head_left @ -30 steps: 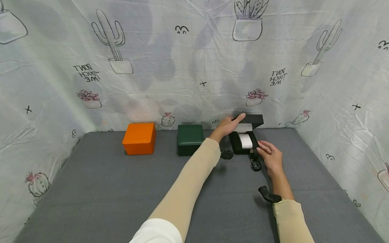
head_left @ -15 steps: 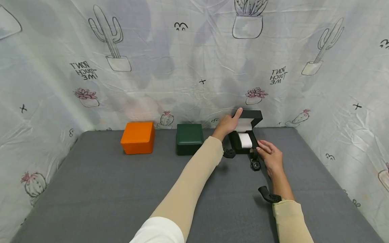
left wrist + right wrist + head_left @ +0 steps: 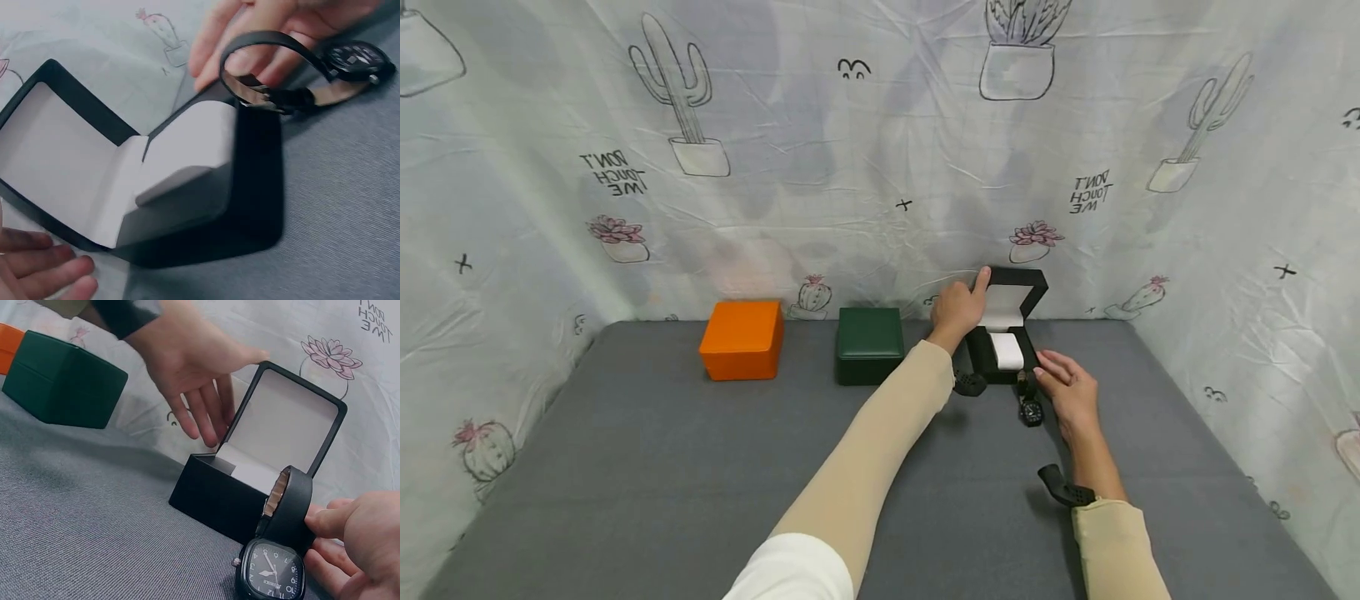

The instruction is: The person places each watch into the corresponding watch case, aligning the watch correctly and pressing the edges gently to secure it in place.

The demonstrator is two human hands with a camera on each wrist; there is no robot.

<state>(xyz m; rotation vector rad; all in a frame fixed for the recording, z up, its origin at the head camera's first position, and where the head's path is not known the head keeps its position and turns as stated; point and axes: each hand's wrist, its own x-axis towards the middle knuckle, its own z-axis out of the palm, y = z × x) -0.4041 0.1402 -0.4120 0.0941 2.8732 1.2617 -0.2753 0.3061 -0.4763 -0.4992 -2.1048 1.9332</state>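
Note:
In the head view my left hand (image 3: 958,310) is at the left of a black watch box (image 3: 977,358), its thumb on the raised lid's edge. Its other fingers spread loosely behind the lid in the right wrist view. A white cushion (image 3: 1007,351) sits inside the box, and the lid lining is white. My right hand (image 3: 1070,396) is at the box's right front corner, fingertips touching its side. It holds a black wristwatch (image 3: 273,570) by the looped strap, dial turned outward; the exact grip is partly hidden behind the strap.
A green box (image 3: 870,346) stands closed to the left of the black one, and my left forearm passes just in front of it. Farther left is a closed orange box (image 3: 742,340). Grey cloth (image 3: 662,483) covers the table; a cactus-print curtain (image 3: 775,167) hangs behind.
The black box's lid has tipped farther back, showing more lining. My left hand has followed it slightly up and back. My right hand and the wristwatch have stayed nearly still.

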